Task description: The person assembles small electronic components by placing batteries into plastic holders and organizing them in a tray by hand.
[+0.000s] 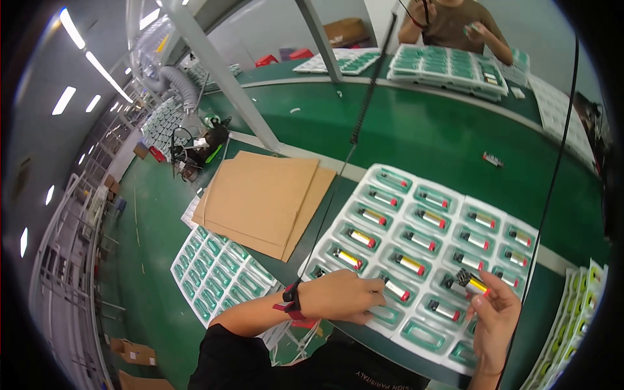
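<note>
My right hand point(497, 312) pinches a small cylindrical battery part point(469, 281), silver and yellow with a black end and a red end, held just above a white tray point(416, 247). My left hand point(341, 296) lies over the tray's near left part, its fingers bent and closed beside a similar part point(394, 288) in a compartment; its fingertips and anything between them are hidden. Most of the tray's green-tinted compartments carry one such part each, lying flat. A compartment point(422, 335) at the near edge has none.
Brown cardboard sheets point(260, 198) lie left of the tray, above another tray point(218, 273) with vacant compartments. A loose part point(493, 159) rests on the green surface beyond. Stacked trays point(572, 325) stand right. Across, a person point(458, 26) works behind filled trays point(448, 68). Thin cords hang down.
</note>
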Demonstrator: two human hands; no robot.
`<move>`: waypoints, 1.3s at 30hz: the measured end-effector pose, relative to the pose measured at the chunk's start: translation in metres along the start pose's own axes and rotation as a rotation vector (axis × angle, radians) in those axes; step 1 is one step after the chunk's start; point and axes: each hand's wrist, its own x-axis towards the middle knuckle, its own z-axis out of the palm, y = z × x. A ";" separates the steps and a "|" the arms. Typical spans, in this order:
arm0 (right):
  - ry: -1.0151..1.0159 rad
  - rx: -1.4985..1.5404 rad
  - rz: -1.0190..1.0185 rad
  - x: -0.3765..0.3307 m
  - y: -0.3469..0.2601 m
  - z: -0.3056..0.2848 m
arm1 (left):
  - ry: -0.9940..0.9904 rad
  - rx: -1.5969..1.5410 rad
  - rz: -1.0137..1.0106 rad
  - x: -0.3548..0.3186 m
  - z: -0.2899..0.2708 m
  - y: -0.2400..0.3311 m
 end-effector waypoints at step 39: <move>-0.052 -0.027 -0.138 0.001 -0.005 -0.001 | 0.804 -1.299 0.054 0.069 0.000 0.025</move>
